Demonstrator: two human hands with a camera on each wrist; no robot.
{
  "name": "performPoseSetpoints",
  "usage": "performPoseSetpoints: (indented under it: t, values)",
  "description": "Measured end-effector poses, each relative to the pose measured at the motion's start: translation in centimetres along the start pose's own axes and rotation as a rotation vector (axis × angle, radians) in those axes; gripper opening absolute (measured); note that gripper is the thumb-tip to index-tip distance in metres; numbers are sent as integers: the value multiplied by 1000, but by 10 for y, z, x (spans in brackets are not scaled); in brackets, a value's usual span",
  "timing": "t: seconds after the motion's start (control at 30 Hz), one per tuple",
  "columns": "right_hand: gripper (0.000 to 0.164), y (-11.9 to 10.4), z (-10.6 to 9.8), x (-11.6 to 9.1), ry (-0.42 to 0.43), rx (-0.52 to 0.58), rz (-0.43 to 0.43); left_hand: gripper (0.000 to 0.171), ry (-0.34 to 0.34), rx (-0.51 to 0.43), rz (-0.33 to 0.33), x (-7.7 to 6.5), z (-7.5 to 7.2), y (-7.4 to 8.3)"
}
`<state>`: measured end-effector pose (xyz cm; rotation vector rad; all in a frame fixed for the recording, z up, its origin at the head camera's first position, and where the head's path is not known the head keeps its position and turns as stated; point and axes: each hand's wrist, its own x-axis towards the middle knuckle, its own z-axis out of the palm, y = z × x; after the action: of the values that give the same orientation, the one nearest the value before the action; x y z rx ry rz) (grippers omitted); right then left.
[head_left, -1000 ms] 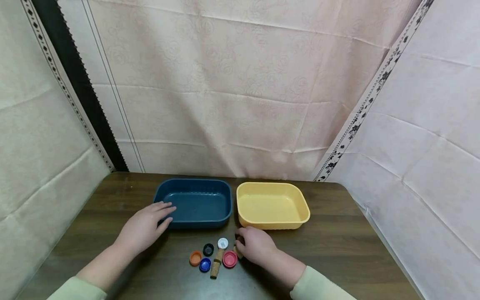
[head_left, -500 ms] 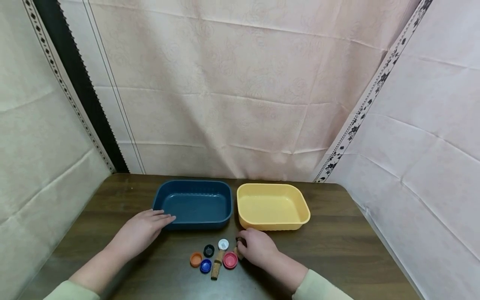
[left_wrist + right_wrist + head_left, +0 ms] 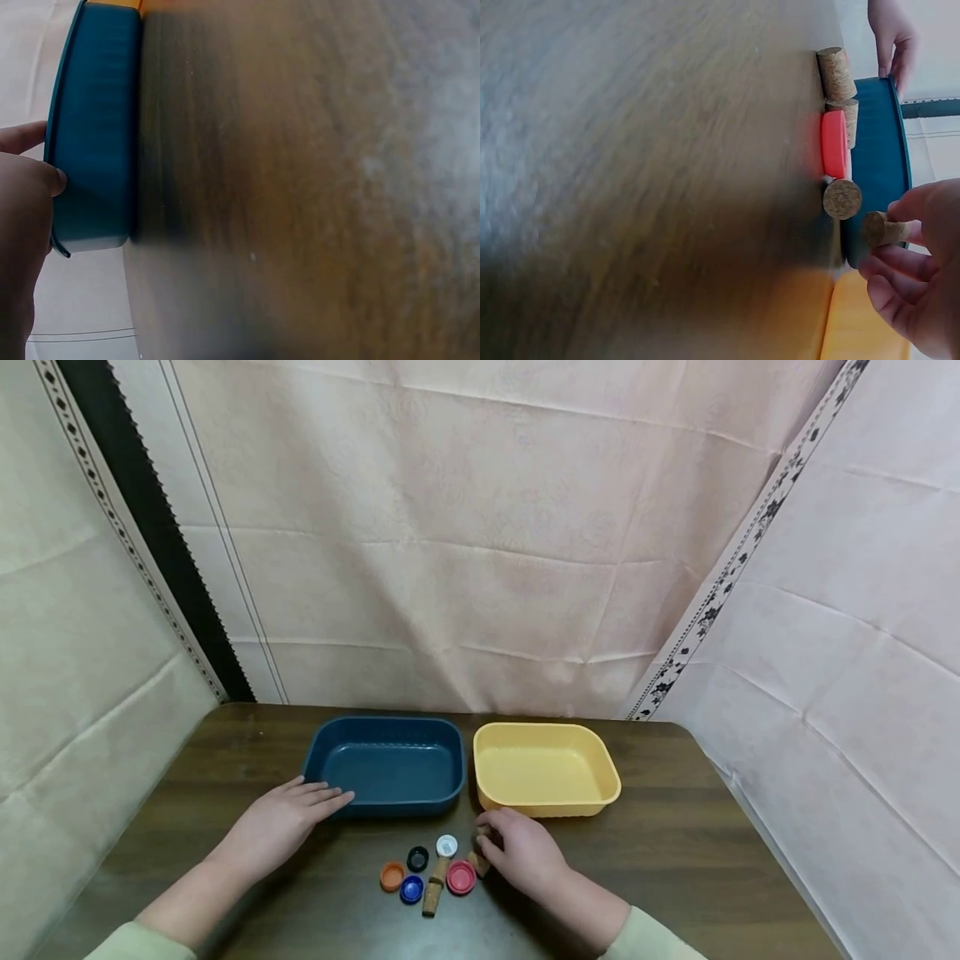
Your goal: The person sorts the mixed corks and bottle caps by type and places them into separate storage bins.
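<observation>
My right hand [image 3: 527, 858] pinches a cork [image 3: 883, 229] between thumb and fingers, just in front of the yellow tray [image 3: 613, 795]. Close below it a second cork [image 3: 477, 863] stands beside a red bottle cap [image 3: 461, 878]. Two more corks [image 3: 431, 899] lie end to end left of that cap. Around them are a white cap [image 3: 446, 846], a black cap [image 3: 417, 859], a blue cap [image 3: 411, 889] and an orange cap [image 3: 392, 877]. My left hand [image 3: 273, 828] holds the blue tray [image 3: 97, 135] at its near left corner, thumb outside the rim and fingers over it.
Both trays stand side by side at the back of the brown wooden table [image 3: 660, 877]. White patterned cloth [image 3: 480, 543] hangs behind the table and along both sides.
My left hand has come down from over the blue tray onto its corner rim. My right hand has lifted a cork slightly off the group.
</observation>
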<state>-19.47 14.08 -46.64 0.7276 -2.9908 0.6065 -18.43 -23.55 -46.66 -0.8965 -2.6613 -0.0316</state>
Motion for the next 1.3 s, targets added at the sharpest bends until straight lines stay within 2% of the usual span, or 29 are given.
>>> performPoseSetpoints:
  t: [0.27,0.43,0.83,1.07,1.3]
  values:
    - [19,-4,-13,0,27,82,6,58,1,13,5,0,-1,1]
    - [18,-7,-18,0,72,106,-17,59,16,11,16,-1,-1,2]
    - [19,-9,-27,12,84,94,-52,63,5,6,4,-1,-3,2]
    - [24,-8,-33,25,100,118,-55,66,41,14,22,0,-2,1]
    - [27,-6,-36,39,119,85,-92,65,42,5,18,0,-3,2]
